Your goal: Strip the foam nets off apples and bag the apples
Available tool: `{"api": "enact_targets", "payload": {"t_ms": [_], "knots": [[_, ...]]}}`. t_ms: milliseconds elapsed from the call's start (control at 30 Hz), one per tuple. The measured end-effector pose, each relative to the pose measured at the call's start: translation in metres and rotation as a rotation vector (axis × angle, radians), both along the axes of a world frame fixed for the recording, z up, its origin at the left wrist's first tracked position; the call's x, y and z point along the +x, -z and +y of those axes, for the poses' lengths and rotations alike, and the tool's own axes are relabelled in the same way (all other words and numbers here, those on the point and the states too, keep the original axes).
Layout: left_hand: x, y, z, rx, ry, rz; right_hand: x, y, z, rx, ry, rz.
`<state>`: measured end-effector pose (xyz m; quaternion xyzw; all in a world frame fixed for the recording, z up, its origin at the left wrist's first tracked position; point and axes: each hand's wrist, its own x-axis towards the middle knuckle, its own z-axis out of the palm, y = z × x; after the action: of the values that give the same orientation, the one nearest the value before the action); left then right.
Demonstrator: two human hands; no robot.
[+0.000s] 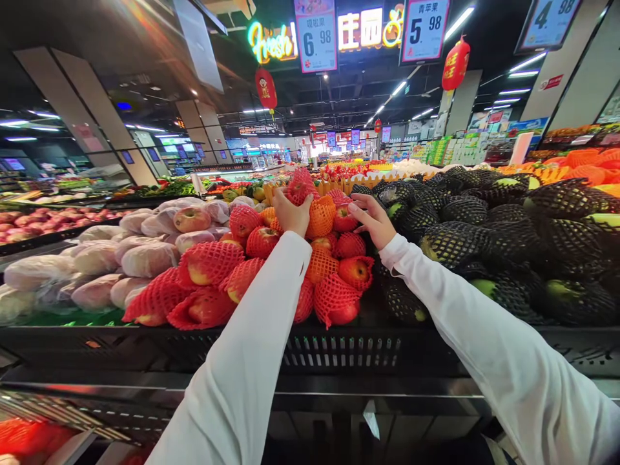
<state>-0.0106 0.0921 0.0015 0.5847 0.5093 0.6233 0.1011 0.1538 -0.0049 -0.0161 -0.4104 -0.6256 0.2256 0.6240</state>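
Left arm: enters at the bottom edge, left of centre, and slants up and right to the middle of the frame, near straight. Left hand (293,216) seen from the back, thumb set apart on the right side, fingers wrapped forward. They appear closed on a red-netted apple (300,184) at the top of the pile, upper centre of the frame; the back of the hand hides most of the contact.

Right arm: enters at lower right and runs up and left. Right hand (376,223) back upward, fingers spread and loosely bent, closed around nothing; fingertips at the right side of a bare-faced apple (344,220). Between the hands: an orange-netted apple (320,217).

Materials: both sleeves (245,342) white, smooth cloth, softly creased, cuffs at the wrists. Nets are stretchy foam lattice with diamond openings, some ends flared. Apple skins glossy, round, red streaked with yellow. Left of the pile, pale pinkish wrapped fruit (150,259) in wrinkled clear film; on the right, larger green fruit (453,242) in black mesh. Below, a black tray (184,349) with a slotted front wall.
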Motion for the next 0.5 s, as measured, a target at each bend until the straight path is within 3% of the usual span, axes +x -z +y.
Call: {"api": "enact_targets", "payload": {"t_ms": [233,500], "knots": [[0.01,-0.001,-0.003,-0.014,0.001,0.238,0.003,0.001,-0.001,0.035,0.05,-0.087],[0.031,-0.044,0.032,-0.241,-0.097,0.64,0.008,0.009,0.006,0.148,0.173,-0.288]]}}
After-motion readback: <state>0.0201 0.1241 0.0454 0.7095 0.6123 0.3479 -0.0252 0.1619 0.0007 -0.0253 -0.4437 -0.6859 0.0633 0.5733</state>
